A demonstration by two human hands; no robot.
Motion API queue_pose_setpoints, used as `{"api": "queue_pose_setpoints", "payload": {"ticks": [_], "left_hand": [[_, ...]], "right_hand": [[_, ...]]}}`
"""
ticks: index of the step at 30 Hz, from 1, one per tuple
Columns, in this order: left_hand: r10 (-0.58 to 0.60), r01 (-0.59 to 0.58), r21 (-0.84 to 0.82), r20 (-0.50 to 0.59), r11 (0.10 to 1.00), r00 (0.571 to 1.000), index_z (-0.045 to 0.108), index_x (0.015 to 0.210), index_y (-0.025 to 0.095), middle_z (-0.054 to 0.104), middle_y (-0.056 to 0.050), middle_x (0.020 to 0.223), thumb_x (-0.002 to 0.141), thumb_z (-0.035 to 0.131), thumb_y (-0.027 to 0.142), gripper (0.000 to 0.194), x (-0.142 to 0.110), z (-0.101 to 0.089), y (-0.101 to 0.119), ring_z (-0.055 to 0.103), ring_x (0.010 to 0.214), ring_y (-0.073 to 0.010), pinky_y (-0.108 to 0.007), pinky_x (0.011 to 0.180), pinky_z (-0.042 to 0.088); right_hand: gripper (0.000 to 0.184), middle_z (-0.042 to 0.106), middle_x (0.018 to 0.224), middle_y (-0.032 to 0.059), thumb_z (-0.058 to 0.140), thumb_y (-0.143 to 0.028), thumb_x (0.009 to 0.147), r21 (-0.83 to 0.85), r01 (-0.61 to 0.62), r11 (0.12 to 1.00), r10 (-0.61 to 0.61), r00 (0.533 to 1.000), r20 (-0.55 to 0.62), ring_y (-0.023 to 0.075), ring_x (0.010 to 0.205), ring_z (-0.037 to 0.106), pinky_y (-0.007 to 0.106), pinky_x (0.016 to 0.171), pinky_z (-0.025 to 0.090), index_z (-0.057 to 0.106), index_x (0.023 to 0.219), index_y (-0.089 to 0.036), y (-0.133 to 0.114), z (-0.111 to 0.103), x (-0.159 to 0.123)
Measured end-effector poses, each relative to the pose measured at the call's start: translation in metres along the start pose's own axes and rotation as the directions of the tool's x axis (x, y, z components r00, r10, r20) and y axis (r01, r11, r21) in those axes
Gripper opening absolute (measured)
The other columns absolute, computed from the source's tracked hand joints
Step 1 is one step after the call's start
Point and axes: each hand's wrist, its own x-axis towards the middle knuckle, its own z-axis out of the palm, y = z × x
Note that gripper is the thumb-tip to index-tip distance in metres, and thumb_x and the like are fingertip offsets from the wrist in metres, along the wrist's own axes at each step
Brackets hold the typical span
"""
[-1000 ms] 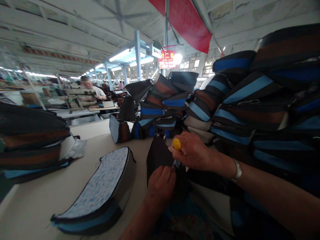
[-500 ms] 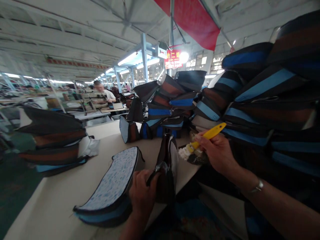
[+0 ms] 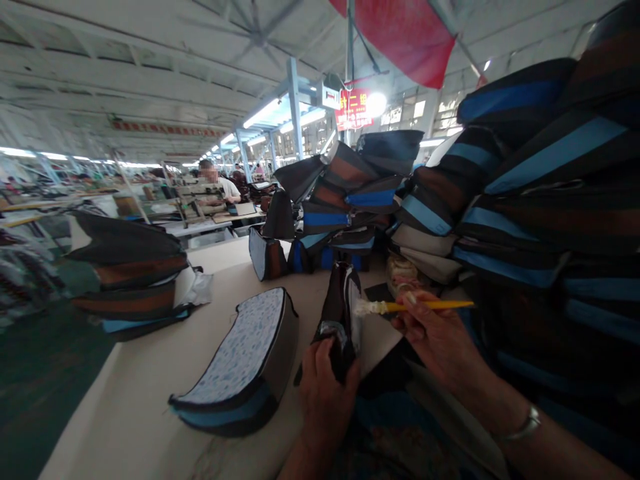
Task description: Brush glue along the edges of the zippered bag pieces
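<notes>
My left hand (image 3: 326, 385) is closed round the lower edge of a dark bag piece (image 3: 341, 313) that stands upright on the table. My right hand (image 3: 434, 333) pinches a yellow-handled brush (image 3: 415, 306), held level, with its white glue-laden tip touching the upper edge of that piece. Behind the brush, a small pot (image 3: 400, 272) of pale paste sits partly hidden. A finished bag with a blue-patterned panel (image 3: 245, 360) lies flat just left of my left hand.
Tall stacks of striped blue, brown and black bags (image 3: 525, 187) crowd the right side and the back (image 3: 345, 200). Another stack (image 3: 133, 280) sits at the table's left edge. A person works at a sewing station (image 3: 215, 190) far behind.
The brush swung from pointing up to lying level, its tip now on the piece's edge. My left hand shifted its grip on the piece; the view turned slightly left.
</notes>
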Motion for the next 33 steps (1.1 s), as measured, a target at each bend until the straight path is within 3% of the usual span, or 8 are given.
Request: {"api": "queue_pose_setpoints", "payload": {"ticks": [4, 8, 13, 16, 19, 22, 27, 33], "left_hand": [[-0.075, 0.084, -0.204, 0.055, 0.975, 0.996, 0.064, 0.11, 0.018, 0.066, -0.009, 0.104, 0.09, 0.058, 0.026, 0.022, 0.027, 0.005, 0.003, 0.064, 0.098, -0.0203, -0.034, 0.087, 0.053], [-0.202, 0.263, -0.354, 0.201, 0.898, 0.959, 0.072, 0.095, 0.022, 0.071, -0.002, 0.096, 0.086, 0.062, 0.028, 0.015, 0.061, -0.019, 0.014, 0.066, 0.09, -0.0184, -0.03, 0.082, 0.052], [-0.295, 0.434, -0.401, 0.362, 0.807, 0.884, 0.074, 0.098, 0.023, 0.072, 0.001, 0.09, 0.084, 0.065, 0.036, 0.021, 0.086, -0.048, 0.025, 0.066, 0.083, -0.0178, -0.027, 0.076, 0.049], [-0.322, 0.505, -0.448, 0.423, 0.737, 0.847, 0.074, 0.1, 0.022, 0.073, 0.0, 0.09, 0.083, 0.065, 0.038, 0.025, 0.087, -0.053, 0.026, 0.066, 0.083, -0.0184, -0.026, 0.073, 0.048], [-0.334, 0.551, -0.487, 0.464, 0.677, 0.821, 0.073, 0.101, 0.021, 0.074, 0.0, 0.089, 0.082, 0.066, 0.04, 0.027, 0.085, -0.056, 0.026, 0.065, 0.082, -0.0179, -0.026, 0.073, 0.048], [-0.355, 0.582, -0.488, 0.482, 0.65, 0.801, 0.073, 0.101, 0.019, 0.073, -0.001, 0.088, 0.082, 0.066, 0.04, 0.029, 0.085, -0.058, 0.025, 0.065, 0.081, -0.0178, -0.026, 0.072, 0.048], [-0.367, 0.586, -0.498, 0.472, 0.639, 0.801, 0.072, 0.102, 0.018, 0.073, -0.001, 0.089, 0.083, 0.066, 0.042, 0.031, 0.087, -0.059, 0.019, 0.065, 0.083, -0.0183, -0.026, 0.074, 0.048], [-0.394, 0.606, -0.481, 0.474, 0.634, 0.788, 0.072, 0.104, 0.019, 0.073, -0.001, 0.09, 0.082, 0.066, 0.044, 0.034, 0.083, -0.061, 0.015, 0.064, 0.082, -0.0174, -0.024, 0.071, 0.048]], "right_hand": [[0.022, 0.043, 0.049, -0.0077, 0.085, -0.029, 0.071, 0.014, 0.034, 0.999, -0.033, 0.999, -0.038, 0.0065, 0.046, 0.036, 0.023, 0.061, 0.05, 0.065, 0.071, -0.02, -0.006, 0.002, 0.004], [0.018, 0.052, 0.055, -0.0037, 0.083, -0.028, 0.071, -0.045, 0.147, 0.988, -0.148, 0.989, -0.017, 0.0092, 0.049, 0.045, 0.021, 0.05, 0.043, 0.069, 0.079, -0.02, -0.024, 0.013, 0.014], [0.013, 0.057, 0.064, -0.0024, 0.075, -0.029, 0.078, -0.176, 0.336, 0.925, -0.306, 0.936, 0.176, 0.0095, 0.049, 0.045, 0.02, 0.04, 0.032, 0.065, 0.081, -0.021, -0.034, 0.035, 0.021], [0.007, 0.055, 0.066, -0.0028, 0.068, -0.026, 0.084, -0.319, 0.522, 0.791, -0.394, 0.834, 0.386, 0.0108, 0.053, 0.048, 0.022, 0.046, 0.038, 0.063, 0.082, -0.022, -0.026, 0.045, 0.028], [0.005, 0.059, 0.074, -0.0008, 0.063, -0.018, 0.085, -0.404, 0.739, 0.54, -0.449, 0.659, 0.604, 0.0138, 0.064, 0.055, 0.027, 0.058, 0.044, 0.062, 0.081, -0.021, -0.02, 0.049, 0.037], [0.011, 0.061, 0.076, -0.0009, 0.061, -0.012, 0.085, -0.374, 0.84, 0.393, -0.536, 0.54, 0.649, 0.0146, 0.067, 0.057, 0.029, 0.063, 0.046, 0.062, 0.083, -0.023, -0.023, 0.05, 0.039], [0.009, 0.062, 0.078, 0.0002, 0.06, -0.015, 0.087, -0.32, 0.827, 0.463, -0.496, 0.541, 0.68, 0.0159, 0.069, 0.06, 0.03, 0.064, 0.048, 0.06, 0.085, -0.024, -0.028, 0.053, 0.029], [0.007, 0.061, 0.074, -0.0009, 0.059, -0.018, 0.087, -0.417, 0.829, 0.374, -0.537, 0.56, 0.631, 0.014, 0.063, 0.057, 0.028, 0.061, 0.047, 0.06, 0.083, -0.023, -0.021, 0.057, 0.028]]}}
